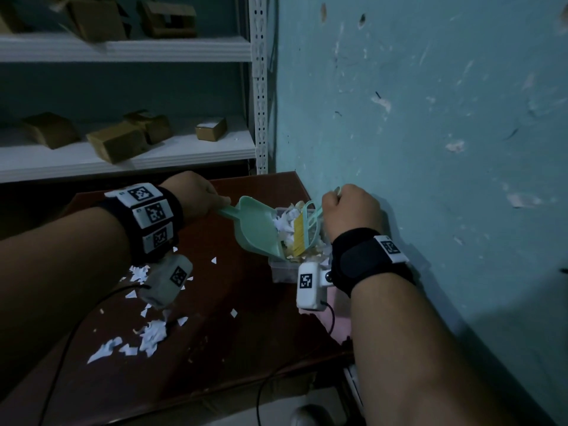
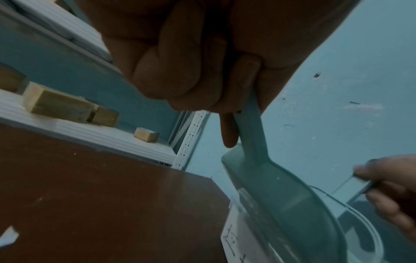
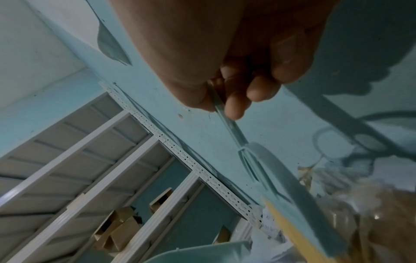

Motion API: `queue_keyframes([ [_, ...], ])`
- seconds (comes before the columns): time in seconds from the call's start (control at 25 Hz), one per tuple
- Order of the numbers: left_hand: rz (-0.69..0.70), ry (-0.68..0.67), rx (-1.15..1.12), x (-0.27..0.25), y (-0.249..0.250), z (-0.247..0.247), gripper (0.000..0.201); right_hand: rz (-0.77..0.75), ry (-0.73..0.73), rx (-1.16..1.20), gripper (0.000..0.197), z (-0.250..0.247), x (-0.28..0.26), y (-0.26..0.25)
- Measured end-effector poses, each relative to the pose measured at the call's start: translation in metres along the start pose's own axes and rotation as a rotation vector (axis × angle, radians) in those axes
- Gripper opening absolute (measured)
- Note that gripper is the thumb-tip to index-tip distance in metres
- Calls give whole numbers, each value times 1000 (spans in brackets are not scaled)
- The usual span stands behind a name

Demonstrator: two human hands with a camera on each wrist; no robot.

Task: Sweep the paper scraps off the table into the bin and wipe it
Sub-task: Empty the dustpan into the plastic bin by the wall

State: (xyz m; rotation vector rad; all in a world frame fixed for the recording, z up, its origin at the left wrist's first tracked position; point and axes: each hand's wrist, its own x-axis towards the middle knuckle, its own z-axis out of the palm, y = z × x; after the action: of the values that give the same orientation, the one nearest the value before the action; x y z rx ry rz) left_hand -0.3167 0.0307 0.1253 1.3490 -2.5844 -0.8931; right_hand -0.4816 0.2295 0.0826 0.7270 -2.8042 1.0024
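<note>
My left hand [image 1: 196, 195] grips the handle of a mint-green dustpan [image 1: 258, 229], tipped over a clear plastic bin [image 1: 284, 269] at the table's far right corner. In the left wrist view the fingers [image 2: 171, 78] curl round the dustpan [image 2: 281, 197] handle. My right hand [image 1: 350, 207] holds a small mint brush [image 1: 307, 229] with a yellow label, its head over the bin's white scraps. The right wrist view shows fingers [image 3: 236, 106] pinching the thin brush [image 3: 281, 178] handle. White paper scraps [image 1: 150, 333] lie scattered on the brown table [image 1: 233, 348] at the near left.
A teal wall [image 1: 430, 133] runs along the table's right side, close to my right hand. White metal shelving [image 1: 129, 155] with cardboard boxes stands behind the table. A black cable [image 1: 61, 364] trails across the table's left part.
</note>
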Motion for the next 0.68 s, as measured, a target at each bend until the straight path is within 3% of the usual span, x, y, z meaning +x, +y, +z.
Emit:
queue_keyframes([
  [0.24,-18,78,30,-5,5,-14,35,-62,155,58,40,-23,0,-9],
  [0.48,-32,56,9,-7,1,-11,32,-88,-106,-100,35,3,-7,-13],
  [0.68,-18,46,2,-6,-5,-9,31,-106,-190,-126,29,25,-2,-8],
])
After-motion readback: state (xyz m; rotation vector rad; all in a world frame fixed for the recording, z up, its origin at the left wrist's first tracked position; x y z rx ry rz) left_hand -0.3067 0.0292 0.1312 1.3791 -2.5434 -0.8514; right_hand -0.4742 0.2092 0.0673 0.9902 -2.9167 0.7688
